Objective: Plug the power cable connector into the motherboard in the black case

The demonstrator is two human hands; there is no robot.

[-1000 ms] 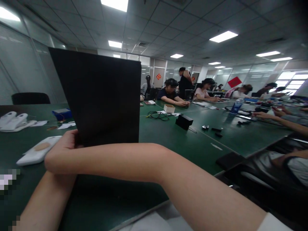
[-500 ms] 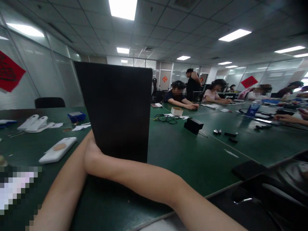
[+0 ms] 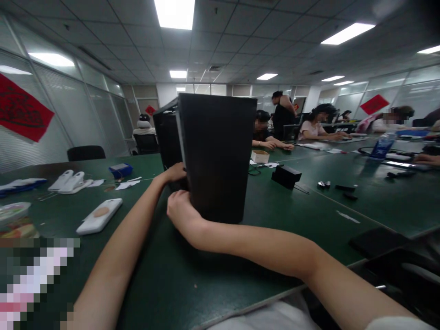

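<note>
A tall black computer case (image 3: 216, 156) stands upright on the green table, one broad flat side towards me. Its left part looks like an open frame, with a dark gap behind the near side's edge. My left hand (image 3: 176, 172) reaches in at this gap, its fingertips hidden behind the edge. Lower and closer to me, my right hand (image 3: 184, 208) has its fingers curled round the lower left edge of the case. What lies under those fingers is hidden.
Left on the table (image 3: 165, 284) lie a white phone-like device (image 3: 99, 217), a blue box (image 3: 120, 170) and a plastic food tub (image 3: 17, 220). To the right are a small black box (image 3: 286, 176), a water bottle (image 3: 382, 146) and small black parts. Several people sit beyond.
The case has turned and sits further right in view, so its open left part now shows. Both hands, hidden before, have come into sight at its left edge.
</note>
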